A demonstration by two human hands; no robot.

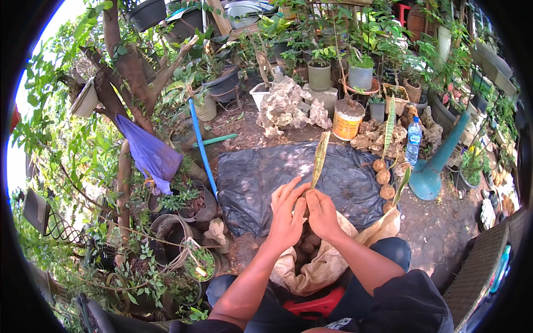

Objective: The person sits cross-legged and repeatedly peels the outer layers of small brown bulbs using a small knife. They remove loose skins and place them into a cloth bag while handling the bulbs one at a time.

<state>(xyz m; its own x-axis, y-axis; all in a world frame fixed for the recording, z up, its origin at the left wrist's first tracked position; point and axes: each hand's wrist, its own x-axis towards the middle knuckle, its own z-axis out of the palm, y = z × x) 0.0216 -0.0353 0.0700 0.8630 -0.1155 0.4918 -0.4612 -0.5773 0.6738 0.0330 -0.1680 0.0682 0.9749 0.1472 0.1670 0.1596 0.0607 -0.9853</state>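
My left hand and my right hand meet above an open woven sack that holds soil and brownish lumps. Between their fingertips they pinch the base of an upright yellow-green variegated leaf; what hangs below the fingers is mostly hidden. The sack lies between my knees. Beyond it a black plastic sheet is spread on the ground. Along its right edge stand several round brown fibrous balls in a row, some with a long leaf such as this green one.
A water bottle and a teal cone-shaped object stand at the right. Rough rocks and a yellow bucket border the sheet's far side. A blue pipe, pots and a tree trunk with a purple bag are at the left.
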